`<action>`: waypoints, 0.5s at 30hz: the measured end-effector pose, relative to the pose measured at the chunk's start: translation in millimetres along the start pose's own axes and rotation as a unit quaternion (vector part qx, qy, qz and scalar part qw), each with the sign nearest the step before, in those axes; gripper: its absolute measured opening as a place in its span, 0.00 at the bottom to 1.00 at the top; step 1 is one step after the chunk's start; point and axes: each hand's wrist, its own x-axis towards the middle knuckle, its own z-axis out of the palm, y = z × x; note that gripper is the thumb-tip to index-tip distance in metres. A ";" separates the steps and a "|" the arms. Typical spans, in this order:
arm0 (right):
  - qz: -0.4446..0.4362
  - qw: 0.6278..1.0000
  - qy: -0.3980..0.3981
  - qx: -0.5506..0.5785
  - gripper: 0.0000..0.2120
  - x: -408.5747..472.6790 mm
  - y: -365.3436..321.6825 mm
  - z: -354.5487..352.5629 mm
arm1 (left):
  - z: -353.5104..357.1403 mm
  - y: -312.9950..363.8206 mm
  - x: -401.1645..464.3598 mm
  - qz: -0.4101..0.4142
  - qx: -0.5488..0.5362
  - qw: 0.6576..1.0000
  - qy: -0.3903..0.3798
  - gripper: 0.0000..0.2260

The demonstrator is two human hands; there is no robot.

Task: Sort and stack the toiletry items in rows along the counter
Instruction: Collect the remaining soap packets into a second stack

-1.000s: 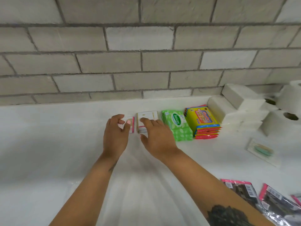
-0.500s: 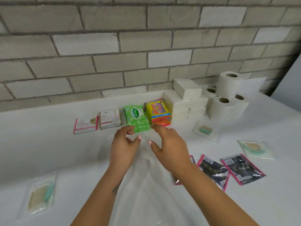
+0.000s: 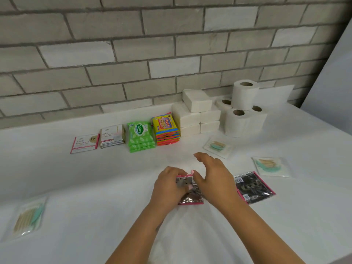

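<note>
A row of items lines the wall: a pink-edged Dove packet [image 3: 84, 143], a stack of Dove sachets [image 3: 112, 136], green wipes packs [image 3: 141, 135], a colourful pack stack [image 3: 166, 129], white tissue packs [image 3: 197, 113] and toilet rolls [image 3: 242, 109]. At the counter's middle, my left hand [image 3: 167, 187] grips a black pink-edged sachet [image 3: 190, 197] lying on the white counter [image 3: 95, 187]. My right hand [image 3: 215, 176] arches over its right side, fingers apart, touching it. A second black sachet [image 3: 253, 187] lies to the right.
Clear bags of cotton swabs lie scattered: one at the near left [image 3: 28, 216], one in front of the tissue packs [image 3: 218, 146], one at the right [image 3: 270, 165]. A brick wall backs the counter. A pale panel [image 3: 333, 77] stands at the far right.
Both hands pulled back from the row near the wall to the counter's middle. My left hand closed on the black sachet. The view also swung back and right.
</note>
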 end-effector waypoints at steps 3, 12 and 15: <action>0.003 1.000 -0.003 0.007 0.21 -4.5 9.8 -4.5 | 15.3 1.9 -8.3 0.005 0.074 0.996 -0.044 0.26; 0.024 0.999 -0.012 0.034 0.21 -14.6 28.6 -13.1 | 28.0 3.5 -21.0 0.028 0.094 0.993 -0.064 0.26; 0.024 0.999 -0.018 0.041 0.20 -17.3 30.5 -13.5 | 30.8 4.1 -24.6 0.025 0.124 0.989 -0.072 0.19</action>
